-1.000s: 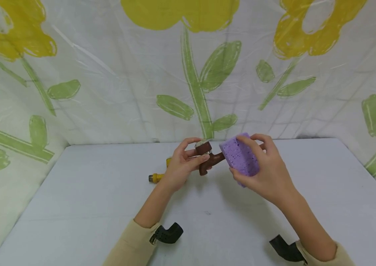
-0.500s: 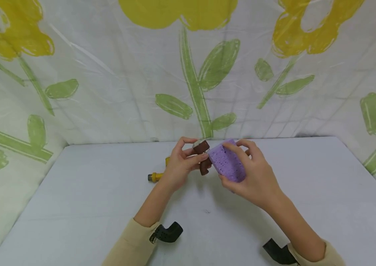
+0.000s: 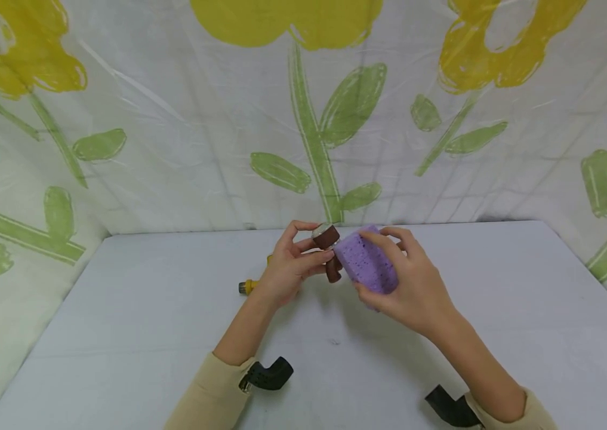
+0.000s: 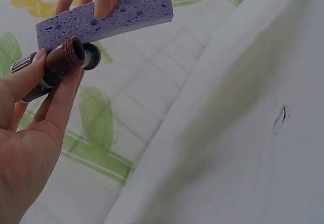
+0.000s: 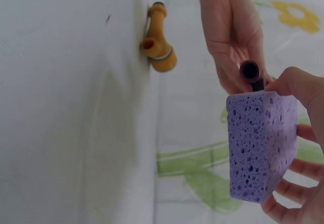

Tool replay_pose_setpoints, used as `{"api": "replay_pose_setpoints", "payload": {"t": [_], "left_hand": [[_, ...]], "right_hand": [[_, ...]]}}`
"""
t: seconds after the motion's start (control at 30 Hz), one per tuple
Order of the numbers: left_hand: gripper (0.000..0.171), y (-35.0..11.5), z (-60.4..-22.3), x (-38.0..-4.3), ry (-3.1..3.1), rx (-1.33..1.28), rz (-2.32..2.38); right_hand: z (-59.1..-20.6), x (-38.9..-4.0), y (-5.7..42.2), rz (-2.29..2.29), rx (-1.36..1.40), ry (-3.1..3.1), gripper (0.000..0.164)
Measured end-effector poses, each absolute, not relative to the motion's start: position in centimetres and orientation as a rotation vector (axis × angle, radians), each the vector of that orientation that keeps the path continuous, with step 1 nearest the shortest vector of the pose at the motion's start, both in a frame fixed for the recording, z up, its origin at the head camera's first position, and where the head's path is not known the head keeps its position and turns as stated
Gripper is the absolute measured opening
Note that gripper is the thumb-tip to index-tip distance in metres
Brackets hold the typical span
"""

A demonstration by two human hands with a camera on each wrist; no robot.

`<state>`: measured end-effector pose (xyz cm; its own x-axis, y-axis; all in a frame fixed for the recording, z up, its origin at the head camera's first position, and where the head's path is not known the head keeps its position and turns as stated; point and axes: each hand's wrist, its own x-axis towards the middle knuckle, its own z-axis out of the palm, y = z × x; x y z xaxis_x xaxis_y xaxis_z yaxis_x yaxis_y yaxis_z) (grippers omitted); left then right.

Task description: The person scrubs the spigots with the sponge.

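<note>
Pale sheeting [image 3: 190, 149] painted with flowers [image 3: 287, 21] is hung behind the white table [image 3: 147, 322]. Above the table, the brown tap [image 4: 59, 64] is pinched between the thumb and fingers of the left hand [image 3: 287, 272]; probably light, stiff and smooth, it is best held round its thick body. Seemingly touching it, the purple sponge [image 3: 366, 263] is gripped along its edges by the right hand [image 3: 416, 283]; it should be soft and easily dented. Farther out, a yellow tap [image 5: 159, 42] is seen on the table.

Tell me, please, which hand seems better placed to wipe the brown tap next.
Probably the right hand: it grips the purple sponge close up at the brown tap, while the left hand is occupied holding that tap.
</note>
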<state>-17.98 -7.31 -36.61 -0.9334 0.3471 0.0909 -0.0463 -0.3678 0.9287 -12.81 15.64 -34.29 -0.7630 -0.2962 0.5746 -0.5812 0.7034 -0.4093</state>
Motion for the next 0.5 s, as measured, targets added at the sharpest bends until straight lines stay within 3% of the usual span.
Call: {"api": "replay_pose_setpoints", "payload": {"t": [0.5], "left_hand": [[0.045, -7.17, -36.84, -17.99, 1.545, 0.414, 2.416]], "right_hand": [[-34.52, -13.04, 15.77, 1.036, 0.735, -2.425, 0.078]]}}
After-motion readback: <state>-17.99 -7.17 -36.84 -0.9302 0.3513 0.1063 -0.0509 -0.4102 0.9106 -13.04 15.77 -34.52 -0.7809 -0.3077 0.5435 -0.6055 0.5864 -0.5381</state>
